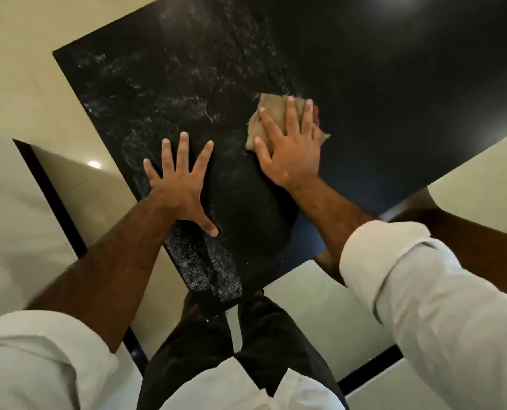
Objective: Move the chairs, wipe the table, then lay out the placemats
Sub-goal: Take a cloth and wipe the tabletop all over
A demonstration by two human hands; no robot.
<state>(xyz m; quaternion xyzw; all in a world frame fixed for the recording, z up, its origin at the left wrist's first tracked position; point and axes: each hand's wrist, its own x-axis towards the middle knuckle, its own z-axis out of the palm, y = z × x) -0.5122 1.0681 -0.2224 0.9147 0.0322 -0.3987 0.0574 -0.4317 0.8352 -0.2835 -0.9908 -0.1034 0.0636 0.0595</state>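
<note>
A tan cloth (271, 113) lies flat on the black, glossy bench (379, 84), a little in from the near corner. A scrap of red shows at its right side. The right hand (290, 152) lies on top of it, palm down, with the fingers straight and slightly fanned. They press the cloth against the surface and are not curled round it. The cloth's frayed edges stick out past the fingertips and beside the thumb.

To the left of that, apart from the cloth, the left hand (181, 187) rests on the bare bench top close to its left edge. The fingers are spread wide and the palm is flat, and it holds nothing. The two hands do not touch, and a dark rounded reflection (246, 202) sits on the surface between them.

Pale, streaky smears (172, 84) cover the left half of the bench, from the far corner down to the near one. The half to the right of the cloth looks smooth and dark, with a soft glare at its far end.

Both forearms are bare, with white sleeves (424, 291) rolled back towards the elbows. Dark trousers (261, 335) stand right at the bench's near corner. Around the bench is a cream tiled floor (24, 69) crossed by dark strips (53, 196).
</note>
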